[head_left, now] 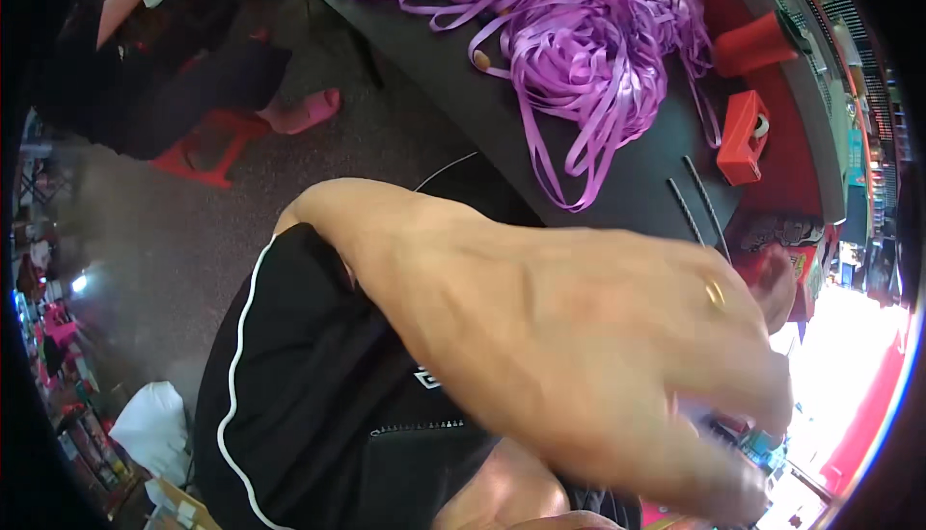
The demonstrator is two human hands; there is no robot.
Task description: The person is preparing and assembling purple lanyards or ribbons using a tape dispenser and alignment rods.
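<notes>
Very close to the camera, my left hand [579, 337] reaches across from left to right, back of the hand up. A gold ring [715, 295] is on one finger. The fingers are blurred and bent, with the thumb apart from them. Nothing shows in its grasp, though the palm is hidden. At the lower edge is some bare skin [506, 487]; whether it is part of my right arm or hand is unclear. Beyond my left hand, a large tangled heap of purple ribbon [588, 77] lies on a dark table [434, 77].
At the table's right are a red tape dispenser [741, 139], a red cylinder [757, 45] and two thin dark rods [687, 210]. Another person's leg in a pink slipper [313, 112] is at upper left, by a red stool [214, 149]. A white bag [152, 429] rests at lower left.
</notes>
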